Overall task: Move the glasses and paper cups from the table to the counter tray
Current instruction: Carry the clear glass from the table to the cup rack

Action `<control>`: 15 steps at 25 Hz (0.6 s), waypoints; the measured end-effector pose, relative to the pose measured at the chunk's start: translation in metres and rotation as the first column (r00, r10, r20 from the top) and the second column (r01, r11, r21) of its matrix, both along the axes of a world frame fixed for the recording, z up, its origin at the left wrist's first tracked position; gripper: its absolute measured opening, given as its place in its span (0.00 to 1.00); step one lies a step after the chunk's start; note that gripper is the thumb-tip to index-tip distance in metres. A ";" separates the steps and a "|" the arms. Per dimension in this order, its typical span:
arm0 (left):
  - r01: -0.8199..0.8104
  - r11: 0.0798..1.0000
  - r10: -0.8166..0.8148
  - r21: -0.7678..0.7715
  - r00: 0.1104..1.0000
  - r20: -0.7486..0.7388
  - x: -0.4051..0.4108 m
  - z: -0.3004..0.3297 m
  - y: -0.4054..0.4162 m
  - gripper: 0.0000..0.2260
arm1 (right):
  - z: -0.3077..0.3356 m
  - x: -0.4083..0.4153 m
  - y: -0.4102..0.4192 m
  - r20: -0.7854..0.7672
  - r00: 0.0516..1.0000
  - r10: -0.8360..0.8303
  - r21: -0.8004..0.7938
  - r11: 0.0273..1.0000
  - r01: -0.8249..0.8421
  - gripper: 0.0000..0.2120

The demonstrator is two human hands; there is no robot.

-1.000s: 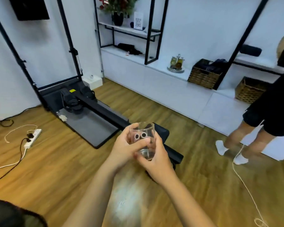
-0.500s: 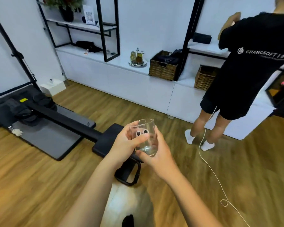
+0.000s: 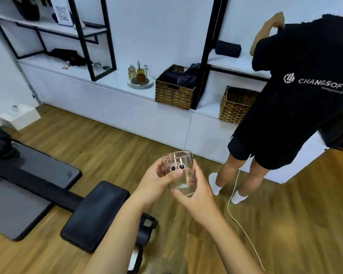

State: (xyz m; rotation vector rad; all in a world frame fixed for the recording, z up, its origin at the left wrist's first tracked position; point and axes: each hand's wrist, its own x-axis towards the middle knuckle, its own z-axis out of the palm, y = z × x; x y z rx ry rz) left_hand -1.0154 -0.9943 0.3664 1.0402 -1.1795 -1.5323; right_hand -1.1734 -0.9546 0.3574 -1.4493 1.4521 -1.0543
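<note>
- The clear drinking glass with two printed cartoon eyes (image 3: 177,171) sits just below the centre of the frame, upright or nearly so, its long axis vertical with the open rim on top and the thick base below.
- The left hand (image 3: 156,182) wraps the glass from the left, thumb across the front just under the eyes; the right hand (image 3: 196,192) cups its base and right wall. Both grip it, so neither is nearer than the other.
- The round silver tray with small amber glass bottles (image 3: 140,83) lies on the long white counter (image 3: 111,78), above and a little left of the glass in the frame, well apart from it. I judge this is the goal, so the carry goes forward and slightly left.
- Between the two lies open brown wooden floor (image 3: 111,141).
- To the lower left, a black padded exercise bench (image 3: 96,212) sits close to the path.
- At the right, a person in a black T-shirt (image 3: 297,95) stands at the counter, with a white cord (image 3: 234,196) trailing on the floor; keeping left avoids both.
- A brown wicker basket (image 3: 174,91) stands just right of the tray, limiting room on that side.
</note>
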 end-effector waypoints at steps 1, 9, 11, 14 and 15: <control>0.005 1.000 -0.005 0.014 1.000 -0.002 -0.006 0.000 -0.024 0.21 | 0.000 -0.006 -0.025 0.006 1.000 -0.003 0.009 1.000 0.003 0.50; -0.128 0.992 0.128 -0.006 0.991 -0.040 -0.034 0.005 -0.189 0.26 | -0.010 -0.027 -0.203 0.027 0.999 0.029 -0.033 0.999 -0.028 0.50; -0.173 0.985 0.173 -0.013 0.985 -0.030 -0.040 0.007 -0.235 0.27 | -0.015 -0.034 -0.258 0.040 0.998 0.055 -0.045 0.998 -0.053 0.51; -0.238 0.971 0.237 0.000 0.970 -0.056 -0.045 0.015 -0.297 0.26 | -0.014 -0.041 -0.329 0.040 0.992 0.122 -0.074 0.990 -0.119 0.48; -0.256 0.967 0.256 0.000 0.965 -0.050 -0.047 0.018 -0.319 0.25 | -0.012 -0.043 -0.355 0.025 0.989 0.144 -0.082 0.987 -0.142 0.48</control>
